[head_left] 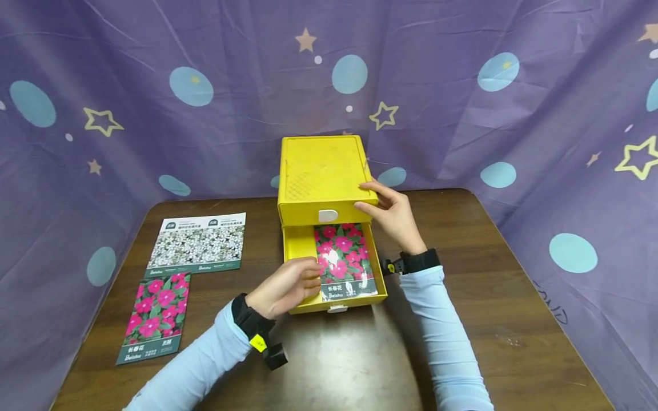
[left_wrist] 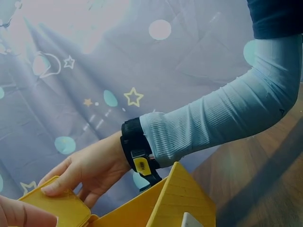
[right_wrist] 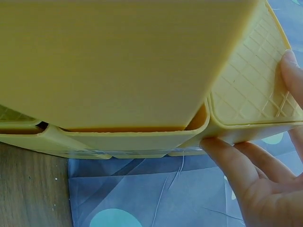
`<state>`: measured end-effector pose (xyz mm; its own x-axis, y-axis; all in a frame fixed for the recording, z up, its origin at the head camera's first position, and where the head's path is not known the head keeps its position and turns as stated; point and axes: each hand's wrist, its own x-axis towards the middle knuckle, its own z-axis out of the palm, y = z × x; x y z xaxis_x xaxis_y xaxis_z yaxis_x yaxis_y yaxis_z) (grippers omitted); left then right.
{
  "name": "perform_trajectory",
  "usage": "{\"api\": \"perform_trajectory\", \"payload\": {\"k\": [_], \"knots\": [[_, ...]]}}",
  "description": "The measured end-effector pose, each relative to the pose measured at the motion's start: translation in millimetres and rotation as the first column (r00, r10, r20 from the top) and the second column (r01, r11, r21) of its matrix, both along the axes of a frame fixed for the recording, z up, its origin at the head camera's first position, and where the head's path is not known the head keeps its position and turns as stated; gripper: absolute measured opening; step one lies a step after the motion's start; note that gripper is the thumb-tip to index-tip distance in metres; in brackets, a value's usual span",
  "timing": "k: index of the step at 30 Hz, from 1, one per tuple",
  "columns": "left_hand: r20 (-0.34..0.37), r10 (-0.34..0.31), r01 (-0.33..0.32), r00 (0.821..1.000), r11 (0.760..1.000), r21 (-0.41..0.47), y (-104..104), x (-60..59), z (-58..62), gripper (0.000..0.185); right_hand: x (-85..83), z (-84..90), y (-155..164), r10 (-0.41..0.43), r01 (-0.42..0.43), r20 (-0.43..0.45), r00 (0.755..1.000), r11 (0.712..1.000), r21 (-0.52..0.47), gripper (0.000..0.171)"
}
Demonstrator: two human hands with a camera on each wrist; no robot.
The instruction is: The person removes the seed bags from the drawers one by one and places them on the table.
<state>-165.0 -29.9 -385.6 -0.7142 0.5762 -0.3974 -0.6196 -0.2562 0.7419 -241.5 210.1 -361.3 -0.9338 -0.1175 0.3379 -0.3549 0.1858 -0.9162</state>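
Your left hand (head_left: 284, 286), loosely bent and holding nothing, was nearer the glossy pink-flowered rectangular packet (head_left: 343, 260), lying rightward, front-to-back, along the right edge of the open yellow plastic drawer (head_left: 300, 242); your right hand (head_left: 396, 218) gripped the yellow plastic box's (head_left: 324, 165) front-right corner.

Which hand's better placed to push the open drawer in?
Left, probably. The left hand is at the open drawer, beside the pink-flower packet inside; the right hand grips the yellow cabinet by a front corner, handy for steadying.
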Motion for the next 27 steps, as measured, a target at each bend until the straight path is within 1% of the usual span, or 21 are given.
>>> {"api": "perform_trajectory", "payload": {"k": [3,5,8,11,16,18,21,25,27], "knots": [[-0.007,0.007,-0.007,1.000,1.000,-0.003,2,1.1,1.3,0.044,0.0,1.1,0,-0.003,0.003,0.002,1.000,1.000,0.004,0.041],[-0.011,0.018,-0.018,1.000,1.000,-0.011,2,1.8,1.6,0.059,0.0,1.9,0,-0.004,0.004,0.000,1.000,1.000,0.007,0.040],[-0.016,0.038,-0.038,0.999,0.999,-0.029,3,2.1,1.6,0.057,0.2,2.8,1,-0.008,0.008,-0.003,1.000,1.000,0.011,0.040],[-0.034,0.040,-0.041,0.999,0.999,-0.022,4,1.9,-0.3,0.053,0.5,3.2,1,-0.010,0.010,-0.001,1.000,1.000,0.012,0.040],[-0.034,0.054,-0.053,0.998,0.998,0.032,4,2.3,-2.5,0.051,0.1,1.8,1,-0.006,0.006,0.000,1.000,1.000,0.006,0.041],[-0.024,0.069,-0.068,0.997,0.996,0.061,3,3.0,-2.1,0.051,-0.1,0.9,1,-0.007,0.007,-0.001,1.000,1.000,0.004,0.041],[-0.021,0.091,-0.088,0.996,0.992,0.090,-1,5.1,0.6,0.048,-0.1,-0.4,1,-0.009,0.009,-0.002,1.000,1.000,0.005,0.041],[-0.027,0.111,-0.108,0.993,0.989,0.102,-8,9.9,5.9,0.043,0.3,-1.4,1,-0.012,0.012,-0.003,1.000,1.000,0.009,0.041],[-0.041,0.096,-0.092,0.995,0.991,0.102,-14,12.9,8.6,0.042,0.6,-1.5,1,-0.013,0.013,-0.007,1.000,1.000,0.011,0.041]]}}
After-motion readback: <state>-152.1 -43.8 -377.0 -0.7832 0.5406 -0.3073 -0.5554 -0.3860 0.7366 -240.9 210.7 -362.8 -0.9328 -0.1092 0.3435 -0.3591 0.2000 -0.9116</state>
